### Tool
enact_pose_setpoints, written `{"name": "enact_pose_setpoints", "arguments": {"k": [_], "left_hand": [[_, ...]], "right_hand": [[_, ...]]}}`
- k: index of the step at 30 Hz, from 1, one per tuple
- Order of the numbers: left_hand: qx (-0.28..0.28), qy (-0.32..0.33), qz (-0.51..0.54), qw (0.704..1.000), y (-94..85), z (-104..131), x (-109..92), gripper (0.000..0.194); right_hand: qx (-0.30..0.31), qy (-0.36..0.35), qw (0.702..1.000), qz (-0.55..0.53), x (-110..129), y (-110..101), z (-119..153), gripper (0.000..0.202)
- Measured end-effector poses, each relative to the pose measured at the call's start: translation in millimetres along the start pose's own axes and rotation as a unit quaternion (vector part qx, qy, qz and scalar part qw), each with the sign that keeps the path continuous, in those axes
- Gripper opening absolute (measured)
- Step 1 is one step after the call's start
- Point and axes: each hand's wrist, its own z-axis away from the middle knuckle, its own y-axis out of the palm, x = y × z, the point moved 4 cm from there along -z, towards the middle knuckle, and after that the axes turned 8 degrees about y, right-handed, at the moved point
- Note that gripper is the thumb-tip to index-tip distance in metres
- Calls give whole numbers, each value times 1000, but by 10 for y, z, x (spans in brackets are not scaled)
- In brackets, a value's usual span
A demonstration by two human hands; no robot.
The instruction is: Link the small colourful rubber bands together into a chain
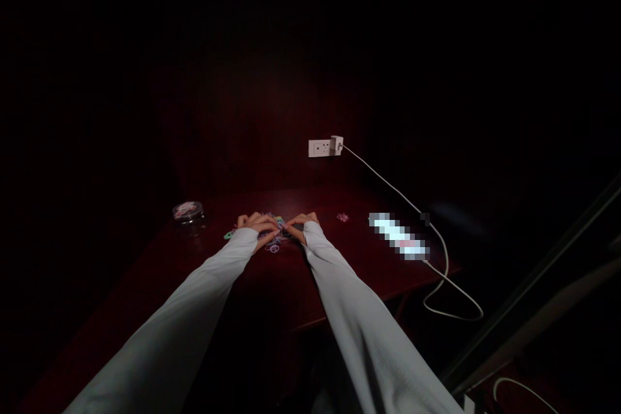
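A loose pile of small coloured loops (pixel 274 248), which look like rubber bands or hair ties in purple, blue and green, lies on the dark red table. My left hand (pixel 257 225) rests over the pile from the left, fingers bent, thumb and forefinger drawn together at its middle. From the right, my right hand (pixel 301 222) reaches in with curled fingers, its fingertips close to those of the left. What the fingertips pinch is too small and dark to make out. A green loop (pixel 229 235) sticks out left of the pile. Apart to the right is a small pink cluster (pixel 343 217).
At the left stands a clear round container (pixel 189 217) with a patterned lid. A pixelated bright device, probably a phone (pixel 398 236), lies at the right. Its white cable (pixel 395 189) runs to a charger (pixel 336 143) in the wall socket (pixel 319 149) and hangs past the table's edge.
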Motion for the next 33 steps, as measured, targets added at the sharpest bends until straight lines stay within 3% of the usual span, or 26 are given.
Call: {"name": "enact_pose_setpoints", "arguments": {"k": [10, 16, 22, 28, 33], "left_hand": [[-2, 1, -3, 1000, 17, 9, 9, 29], [-20, 9, -14, 1000, 53, 14, 49, 29], [-44, 4, -37, 998, -19, 44, 21, 25], [-54, -1, -43, 998, -89, 64, -13, 22], [-46, -62, -32, 996, -73, 23, 38, 16]], "right_hand": [[-12, 4, 999, 32, 5, -20, 16, 24], [-53, 23, 996, 68, 5, -67, 7, 25], [-200, 103, 966, 124, -176, -478, 54, 27], [-221, 136, 945, 198, -553, -976, 27, 32], [-240, 172, 926, 235, -818, -1247, 24, 33]]}}
